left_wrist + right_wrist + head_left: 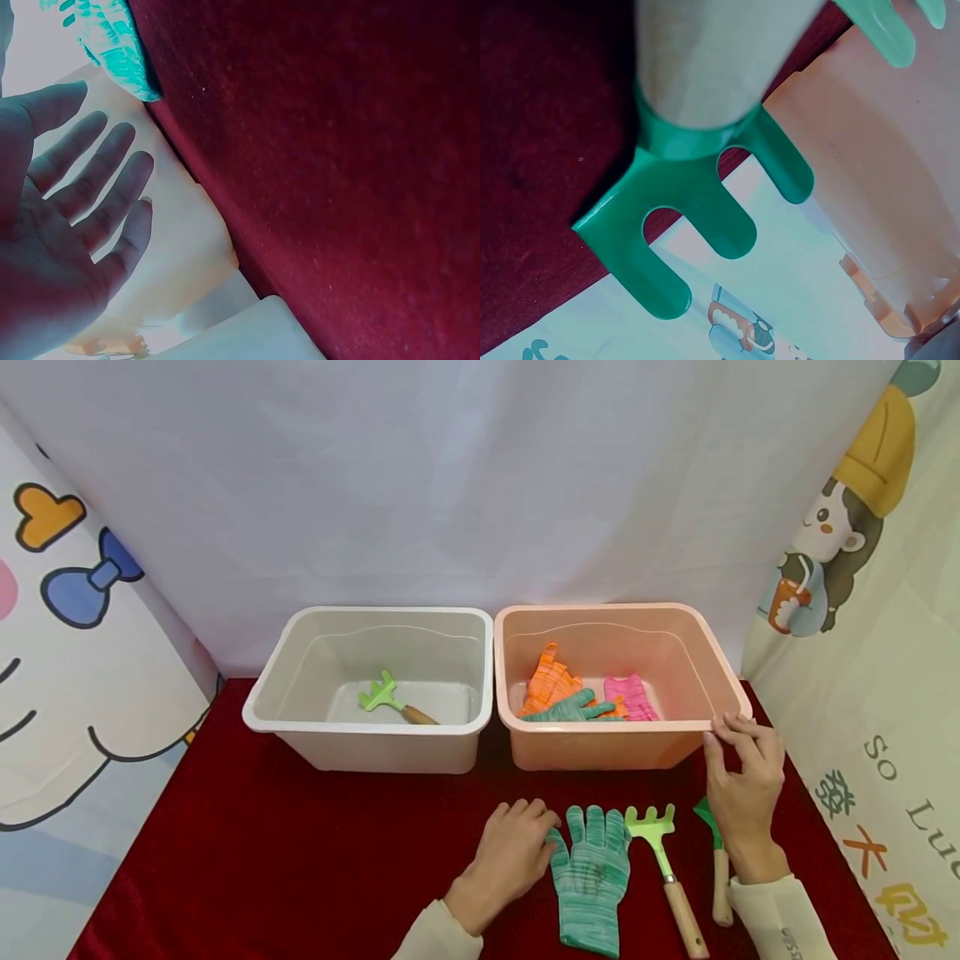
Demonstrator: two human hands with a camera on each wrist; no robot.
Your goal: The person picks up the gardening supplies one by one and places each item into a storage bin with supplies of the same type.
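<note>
My left hand (506, 852) rests palm down beside a teal knit glove (592, 885), its fingertips near the glove's thumb. In the left wrist view the fingers (94, 202) are loosely bent and hold nothing. At the front right corner of the peach bin (600, 752), my right hand (746, 777) grips the rim, thumb in front and fingers over the top. A dark green hand rake (722, 885) with a wooden handle lies beneath that wrist, its prongs (682, 202) clear in the right wrist view. Left of it lies a light green hand rake (678, 906).
Inside the peach bin are orange gloves (551, 681), a teal glove (573, 708) and a pink glove (632, 697). The white bin (390, 752) on its left holds another light green hand rake (386, 693). Both bins stand on a red cloth (300, 860) before a pale curtain (375, 485).
</note>
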